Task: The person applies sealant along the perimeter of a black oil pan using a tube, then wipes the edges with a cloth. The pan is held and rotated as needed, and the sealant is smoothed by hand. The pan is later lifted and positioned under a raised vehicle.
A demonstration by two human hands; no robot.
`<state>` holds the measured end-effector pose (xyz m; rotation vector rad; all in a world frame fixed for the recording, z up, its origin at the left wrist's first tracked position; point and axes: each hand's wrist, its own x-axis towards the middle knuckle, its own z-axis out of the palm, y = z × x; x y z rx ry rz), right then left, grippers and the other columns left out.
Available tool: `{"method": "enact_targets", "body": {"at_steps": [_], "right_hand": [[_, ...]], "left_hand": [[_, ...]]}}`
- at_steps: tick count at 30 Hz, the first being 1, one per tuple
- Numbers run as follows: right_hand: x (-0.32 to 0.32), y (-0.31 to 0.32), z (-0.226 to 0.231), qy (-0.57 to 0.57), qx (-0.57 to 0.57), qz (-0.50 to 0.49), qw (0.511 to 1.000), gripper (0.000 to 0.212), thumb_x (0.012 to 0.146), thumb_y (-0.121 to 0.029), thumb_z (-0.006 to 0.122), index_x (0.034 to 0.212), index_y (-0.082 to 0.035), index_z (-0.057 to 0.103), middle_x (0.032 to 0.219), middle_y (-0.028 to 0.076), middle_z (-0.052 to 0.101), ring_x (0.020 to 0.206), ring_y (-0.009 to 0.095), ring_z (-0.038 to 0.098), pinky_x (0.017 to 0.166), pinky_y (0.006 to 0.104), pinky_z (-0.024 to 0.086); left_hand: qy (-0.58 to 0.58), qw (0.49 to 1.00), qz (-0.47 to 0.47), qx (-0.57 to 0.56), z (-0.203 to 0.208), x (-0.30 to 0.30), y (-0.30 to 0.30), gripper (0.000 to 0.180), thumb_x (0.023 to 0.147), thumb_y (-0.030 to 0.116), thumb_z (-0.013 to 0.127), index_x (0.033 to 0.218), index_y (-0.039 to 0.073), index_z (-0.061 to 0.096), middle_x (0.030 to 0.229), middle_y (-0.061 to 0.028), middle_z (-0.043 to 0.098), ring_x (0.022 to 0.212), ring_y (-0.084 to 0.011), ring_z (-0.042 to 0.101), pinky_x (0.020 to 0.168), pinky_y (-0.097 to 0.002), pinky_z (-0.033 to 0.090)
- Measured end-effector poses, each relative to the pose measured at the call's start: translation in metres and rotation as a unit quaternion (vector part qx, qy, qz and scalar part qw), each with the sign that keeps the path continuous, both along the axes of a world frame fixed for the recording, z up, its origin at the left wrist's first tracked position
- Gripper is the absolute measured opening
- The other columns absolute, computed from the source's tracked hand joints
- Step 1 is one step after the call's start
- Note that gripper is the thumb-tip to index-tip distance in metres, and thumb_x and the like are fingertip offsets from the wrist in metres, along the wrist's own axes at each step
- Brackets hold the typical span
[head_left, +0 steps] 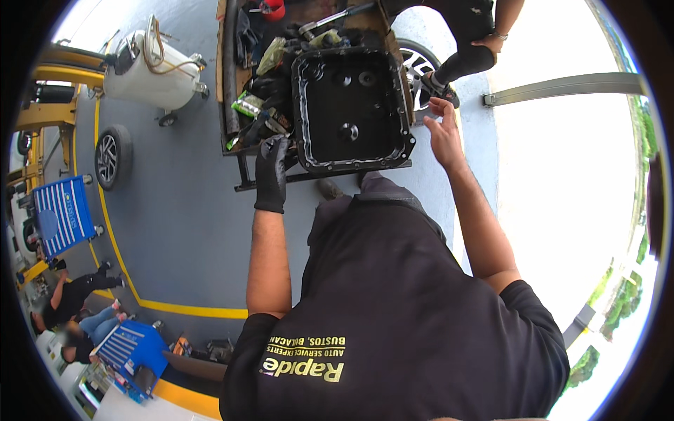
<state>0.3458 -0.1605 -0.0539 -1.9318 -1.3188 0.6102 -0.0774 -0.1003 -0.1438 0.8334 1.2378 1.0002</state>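
Observation:
A black oil pan rests, hollow side up, on a cluttered tool cart in front of me. Patchy, shiny grey marks run along its inner rim. My left hand, in a black glove, is at the pan's near left corner with its fingers curled together. What they hold, if anything, is too small to make out. Bare and raised just off the pan's right side, my right hand has its fingers apart and nothing in them.
Left of the pan lie a green packet and dark rags. A ratchet lies behind it. Another person's leg and a wheel are at the far right. Leftward stand a white tank, a loose wheel and blue cabinets.

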Motion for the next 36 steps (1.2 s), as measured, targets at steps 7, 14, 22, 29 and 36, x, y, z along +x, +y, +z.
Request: {"method": "enact_targets", "body": {"at_steps": [7,14,22,29,36], "right_hand": [[0.062,0.001,-0.049,0.157,-0.015,-0.056,0.986,0.048,0.114,-0.029,0.068,0.154,-0.004,0.057,0.13,0.011,0.075,0.121,0.02,0.07,0.104,0.0359,0.055],[0.126,-0.022,-0.078,0.07,-0.171,0.011,0.983,0.033,0.111,-0.023,0.078,0.128,-0.001,0.061,0.117,0.013,0.079,0.1,0.02,0.076,0.093,0.0386,0.061],[0.096,0.046,-0.022,0.031,0.0,0.135,0.99,0.041,0.104,-0.017,0.083,0.134,-0.002,0.058,0.114,0.016,0.078,0.102,0.03,0.08,0.091,0.0427,0.063],[0.055,0.092,0.032,-0.024,0.05,0.18,0.982,0.063,0.102,-0.008,0.081,0.157,-0.004,0.051,0.121,0.014,0.075,0.102,0.027,0.077,0.092,0.0418,0.063],[0.03,0.048,0.027,-0.091,-0.002,0.119,0.989,0.071,0.101,-0.007,0.082,0.163,-0.006,0.047,0.122,0.014,0.074,0.103,0.029,0.077,0.092,0.0435,0.064]], "left_hand": [[0.378,0.88,0.046,0.282,0.036,-0.011,0.01,0.059,0.106,0.01,0.077,0.16,0.001,0.057,0.144,-0.0191,0.07,0.124,-0.0261,0.073,0.11,-0.0404,0.057],[0.349,0.933,0.086,0.014,0.036,-0.07,-0.01,0.035,0.104,0.017,0.082,0.126,-0.001,0.062,0.098,-0.0125,0.074,0.068,-0.0205,0.066,0.064,-0.0409,0.056],[0.49,0.857,0.058,0.15,0.072,-0.015,-0.038,0.054,0.099,0.023,0.087,0.141,-0.001,0.063,0.116,-0.0179,0.071,0.103,-0.032,0.072,0.096,-0.0484,0.059],[0.511,0.851,-0.007,0.121,0.128,0.016,0.084,0.089,0.097,0.033,0.088,0.167,-0.002,0.045,0.167,-0.0318,0.055,0.156,-0.0466,0.054,0.126,-0.0516,0.045],[0.527,0.767,-0.021,0.364,0.045,-0.008,0.265,0.103,0.096,0.042,0.088,0.172,-0.005,0.037,0.174,-0.0365,0.045,0.159,-0.0507,0.05,0.133,-0.053,0.04]]}}
